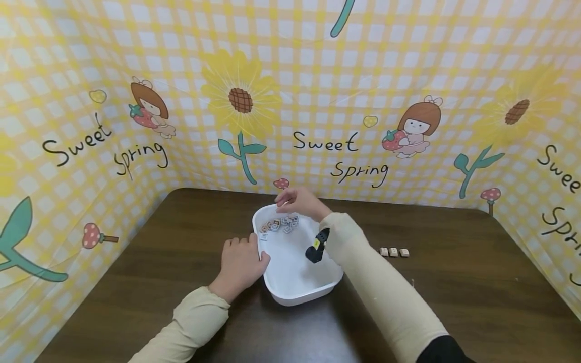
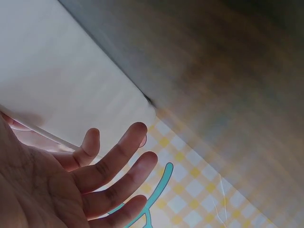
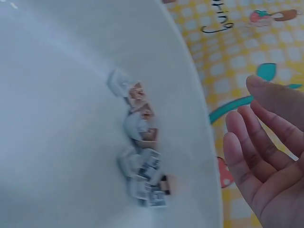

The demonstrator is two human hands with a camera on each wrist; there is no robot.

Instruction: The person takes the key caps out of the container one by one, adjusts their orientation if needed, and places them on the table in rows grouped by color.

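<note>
A white plastic basin [image 1: 299, 272] stands on the table, with several small white and brown keycaps [image 1: 275, 225] gathered near its far left end. My left hand [image 1: 240, 262] holds the basin's left rim, thumb over the edge and the other fingers outside. In the left wrist view those fingers [image 2: 111, 166] are spread beside the outer wall. Above the far rim is my right hand [image 1: 300, 201], its fingers loosely bent. The right wrist view shows nothing between the thumb and fingers of the right hand [image 3: 270, 161], and the keycaps [image 3: 149, 164] blurred beside it.
Three beige keycaps [image 1: 393, 252] sit in a row on the brown wooden table [image 1: 454, 292], right of the basin. A yellow checked cloth [image 1: 317, 101] hangs behind and at both sides. A black wrist device [image 1: 317, 245] is strapped under the right sleeve.
</note>
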